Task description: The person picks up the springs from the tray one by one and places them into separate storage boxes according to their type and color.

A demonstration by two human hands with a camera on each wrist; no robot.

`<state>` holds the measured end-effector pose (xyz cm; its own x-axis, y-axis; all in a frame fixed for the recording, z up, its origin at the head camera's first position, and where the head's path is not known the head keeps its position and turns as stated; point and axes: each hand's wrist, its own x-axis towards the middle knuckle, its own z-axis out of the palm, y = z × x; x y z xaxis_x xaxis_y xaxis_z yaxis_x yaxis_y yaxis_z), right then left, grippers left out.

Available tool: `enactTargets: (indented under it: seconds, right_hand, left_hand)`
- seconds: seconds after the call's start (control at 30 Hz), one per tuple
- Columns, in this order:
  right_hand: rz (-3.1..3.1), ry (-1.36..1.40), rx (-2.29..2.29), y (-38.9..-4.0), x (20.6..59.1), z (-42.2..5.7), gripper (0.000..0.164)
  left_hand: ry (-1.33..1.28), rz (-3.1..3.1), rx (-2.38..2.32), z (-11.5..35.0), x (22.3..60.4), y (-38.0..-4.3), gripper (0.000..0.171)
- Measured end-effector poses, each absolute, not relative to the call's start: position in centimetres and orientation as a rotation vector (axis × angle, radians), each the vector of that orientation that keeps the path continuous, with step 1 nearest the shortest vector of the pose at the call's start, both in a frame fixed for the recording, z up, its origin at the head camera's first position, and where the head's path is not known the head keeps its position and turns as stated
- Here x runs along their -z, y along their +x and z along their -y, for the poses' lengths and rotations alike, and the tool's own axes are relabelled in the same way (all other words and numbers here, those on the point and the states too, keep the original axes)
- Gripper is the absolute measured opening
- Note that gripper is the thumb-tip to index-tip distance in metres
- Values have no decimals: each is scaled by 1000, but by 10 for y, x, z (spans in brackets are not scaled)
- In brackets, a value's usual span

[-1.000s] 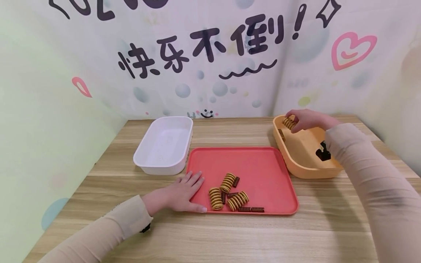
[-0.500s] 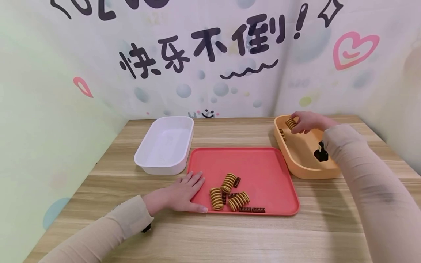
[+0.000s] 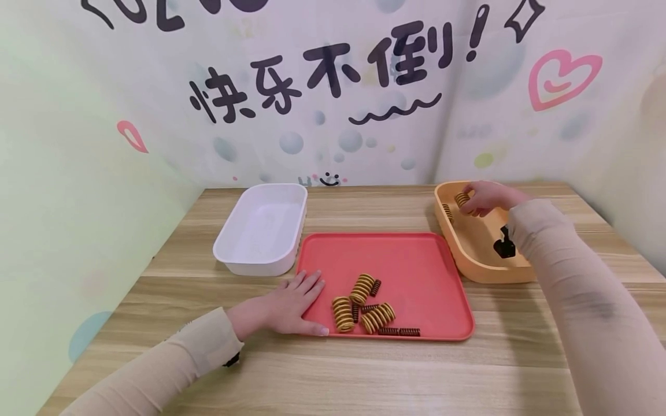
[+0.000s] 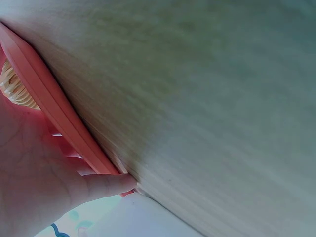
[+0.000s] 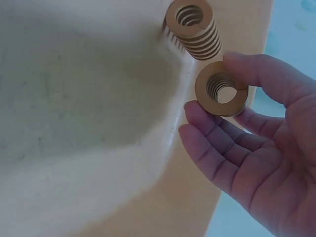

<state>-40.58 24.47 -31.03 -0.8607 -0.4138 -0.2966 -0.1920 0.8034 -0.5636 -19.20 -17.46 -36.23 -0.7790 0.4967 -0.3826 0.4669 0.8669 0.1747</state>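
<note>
Inside the orange bin [image 3: 468, 273], near its far left corner, my right hand [image 3: 486, 197] pinches a thick yellow coil spring [image 3: 461, 200] between thumb and fingers. The right wrist view shows that spring [image 5: 202, 96] end-on, beside a second yellow spring [image 5: 202, 47] standing in the bin. My left hand [image 3: 286, 306] rests with spread, straight fingers on the left edge of the red tray [image 3: 416, 277]. Three thick yellow springs [image 3: 343, 314] lie on the tray near that hand, among several small dark springs [image 3: 409, 332].
A white bin [image 3: 255, 268] stands at the back left, close to the tray's far left corner. Under the right wrist hangs a small black device [image 3: 503, 247], over the orange bin. A printed cloth [image 3: 333, 144] hangs behind the wooden table [image 3: 395, 381].
My right hand has sunk slightly lower into the orange bin with the yellow spring in its grip. The left hand has stayed in place on the tray.
</note>
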Motion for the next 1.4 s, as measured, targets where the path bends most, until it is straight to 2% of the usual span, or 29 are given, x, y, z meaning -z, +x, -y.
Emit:
enactTargets:
  seconds: [0.23,0.73,1.4]
  right_hand:
    - [-2555,-436,759,-406,317,-245,46]
    - [-2504,-406,723,-407,323,-240,62]
    - [-2462,-416,713,-404,325,-237,60]
  left_hand:
    - [712,-2614,-95,175,363,-192,95]
    - [722,-2604,-105,174,360,-192,95]
    - [723,-2612,-95,176,364,-193,95]
